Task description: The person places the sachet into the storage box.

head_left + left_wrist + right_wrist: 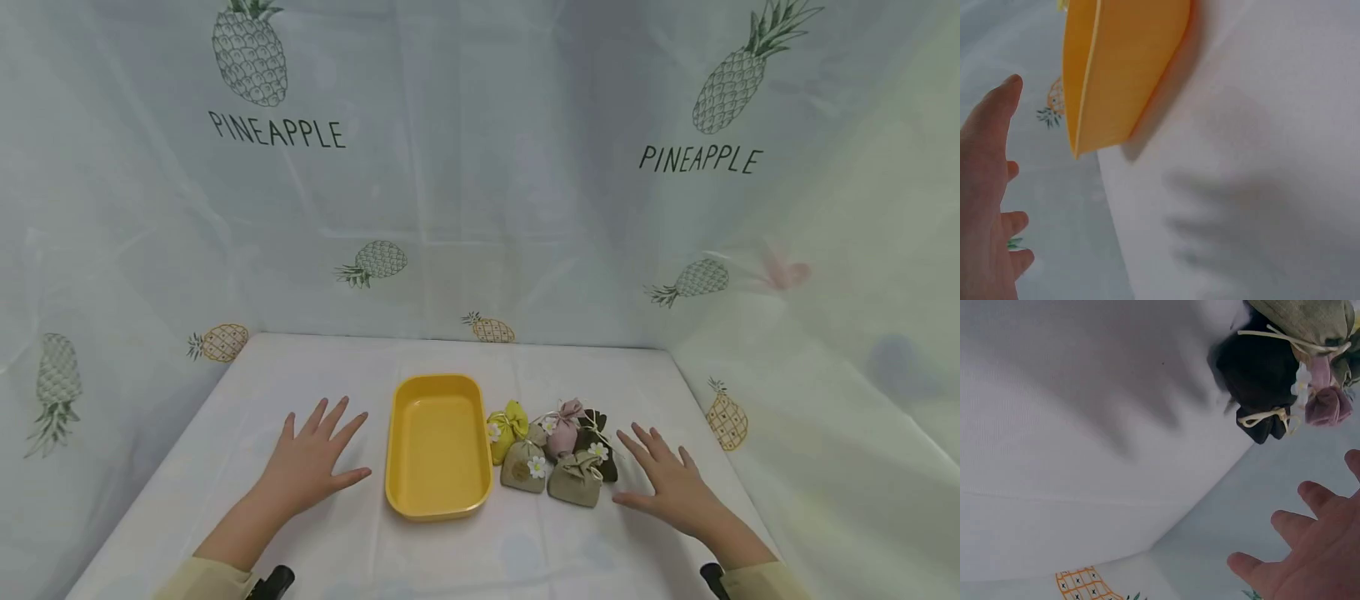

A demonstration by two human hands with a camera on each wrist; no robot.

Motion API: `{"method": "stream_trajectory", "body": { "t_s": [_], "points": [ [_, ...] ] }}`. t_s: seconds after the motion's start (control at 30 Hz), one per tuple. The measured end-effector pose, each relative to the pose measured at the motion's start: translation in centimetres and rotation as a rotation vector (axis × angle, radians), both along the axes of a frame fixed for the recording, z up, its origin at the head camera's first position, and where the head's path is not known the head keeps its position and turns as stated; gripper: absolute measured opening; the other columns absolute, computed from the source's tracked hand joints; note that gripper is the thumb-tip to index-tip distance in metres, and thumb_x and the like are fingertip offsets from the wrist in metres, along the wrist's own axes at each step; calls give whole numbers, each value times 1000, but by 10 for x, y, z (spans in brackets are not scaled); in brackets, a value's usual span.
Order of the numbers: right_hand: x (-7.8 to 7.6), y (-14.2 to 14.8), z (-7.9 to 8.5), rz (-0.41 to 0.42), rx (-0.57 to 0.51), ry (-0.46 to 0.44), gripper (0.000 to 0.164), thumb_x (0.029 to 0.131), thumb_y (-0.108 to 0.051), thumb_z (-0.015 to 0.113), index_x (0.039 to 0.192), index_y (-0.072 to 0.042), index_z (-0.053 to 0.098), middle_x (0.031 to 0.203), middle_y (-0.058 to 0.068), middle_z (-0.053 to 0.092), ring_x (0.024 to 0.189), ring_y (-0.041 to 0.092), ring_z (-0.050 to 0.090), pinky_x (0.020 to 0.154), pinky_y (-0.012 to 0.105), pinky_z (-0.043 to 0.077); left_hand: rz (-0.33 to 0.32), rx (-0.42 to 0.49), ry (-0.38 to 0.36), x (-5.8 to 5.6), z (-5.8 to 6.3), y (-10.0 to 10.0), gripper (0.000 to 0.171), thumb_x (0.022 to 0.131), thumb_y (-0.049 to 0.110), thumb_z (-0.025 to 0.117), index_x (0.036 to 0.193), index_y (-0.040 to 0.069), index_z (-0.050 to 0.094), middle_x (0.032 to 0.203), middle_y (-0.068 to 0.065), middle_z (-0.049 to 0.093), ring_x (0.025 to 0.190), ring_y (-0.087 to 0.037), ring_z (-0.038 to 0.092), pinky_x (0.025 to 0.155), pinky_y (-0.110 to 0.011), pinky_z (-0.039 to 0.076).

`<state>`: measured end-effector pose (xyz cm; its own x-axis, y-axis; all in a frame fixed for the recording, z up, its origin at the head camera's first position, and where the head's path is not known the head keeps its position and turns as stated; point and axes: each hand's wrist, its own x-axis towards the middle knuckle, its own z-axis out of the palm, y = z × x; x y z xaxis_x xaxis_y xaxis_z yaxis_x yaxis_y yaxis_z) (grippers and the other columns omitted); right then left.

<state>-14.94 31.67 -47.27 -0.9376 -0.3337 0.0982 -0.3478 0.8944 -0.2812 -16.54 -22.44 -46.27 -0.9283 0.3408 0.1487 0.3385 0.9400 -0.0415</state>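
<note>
My left hand (309, 462) hovers over the white table with its fingers spread, left of a yellow rectangular tray (438, 446). Nothing is in it. On the right, my right hand (670, 485) is likewise spread and holds nothing. Nearest to it is a black drawstring pouch (1257, 375), beside a pink pouch (564, 429). A tan pouch (573, 481), a grey-brown pouch (520, 467) and a yellow pouch (507, 427) complete the cluster against the tray's right side. Small white flowers decorate several pouches. In the left wrist view, the tray's wall (1135, 69) rises beyond the thumb.
A pale curtain (480, 167) printed with pineapples hangs behind the table and along both sides. The white tabletop (322, 367) ends at a straight back edge below the curtain. Shadows of both hands fall on the cloth.
</note>
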Motion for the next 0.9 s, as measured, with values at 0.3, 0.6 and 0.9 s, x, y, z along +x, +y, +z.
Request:
{"method": "stream_trajectory", "body": {
  "t_s": [0.3,0.6,0.9],
  "points": [
    [-3,-22,-12,42,-40,16,83,78,-53,77,143,-10,47,133,12,53,118,37,54,93,61,42,-61,117,-64,6,-18,11,91,80,75,57,149,18,42,153,-15,35,138,-44,32,98,-74,27],
    [-4,-51,-8,-141,-63,-101,75,77,-54,76,136,-14,53,111,7,57,82,19,58,63,38,50,2,238,-187,8,-41,23,89,82,67,63,149,15,40,152,-18,37,137,-46,32,98,-76,24],
    [-6,-71,-10,-239,-182,-242,66,79,-44,79,132,-13,54,108,14,60,97,33,61,76,52,51,76,350,-277,10,-53,35,93,82,66,63,153,15,34,151,-20,36,136,-46,33,99,-76,21]
  ]
}}
